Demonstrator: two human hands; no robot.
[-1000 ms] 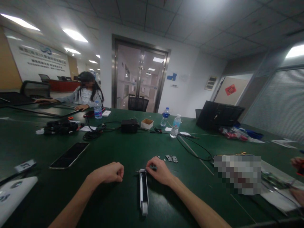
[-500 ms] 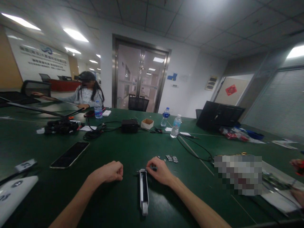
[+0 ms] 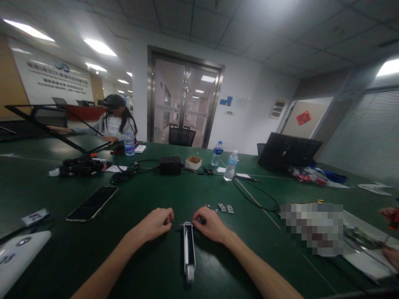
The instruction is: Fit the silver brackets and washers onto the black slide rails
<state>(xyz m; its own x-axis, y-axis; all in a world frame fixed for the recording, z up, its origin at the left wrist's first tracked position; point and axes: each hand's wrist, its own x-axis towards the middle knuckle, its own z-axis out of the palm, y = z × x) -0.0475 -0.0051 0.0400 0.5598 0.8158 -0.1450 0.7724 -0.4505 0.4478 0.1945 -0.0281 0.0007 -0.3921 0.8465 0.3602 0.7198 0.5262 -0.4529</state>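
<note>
A long, narrow white tray-like part with a dark hollow (image 3: 188, 247) lies lengthwise on the green table in front of me, a small crosspiece at its far end. My left hand (image 3: 156, 223) is just left of that end, fingers curled and apart from the part; nothing shows in them. On the other side, my right hand (image 3: 211, 224) rests with thumb and forefinger pinched by the part's far right corner. Something small and dark shows between those fingers, too unclear to name. Beyond this hand lie small grey metal plates (image 3: 225, 208) and small rings.
A phone (image 3: 92, 203) lies at left, near a white device (image 3: 23, 257). Cables, a black box (image 3: 170, 165), a small open carton (image 3: 193, 162) and water bottles (image 3: 230, 166) stand farther back. A person (image 3: 115, 118) sits across, holding a black frame (image 3: 62, 139). Another person's hand (image 3: 389, 255) shows at right.
My left hand has moved right, closer to the white part's far end. My right hand has hardly shifted. Across the table, the black frame has been tilted up.
</note>
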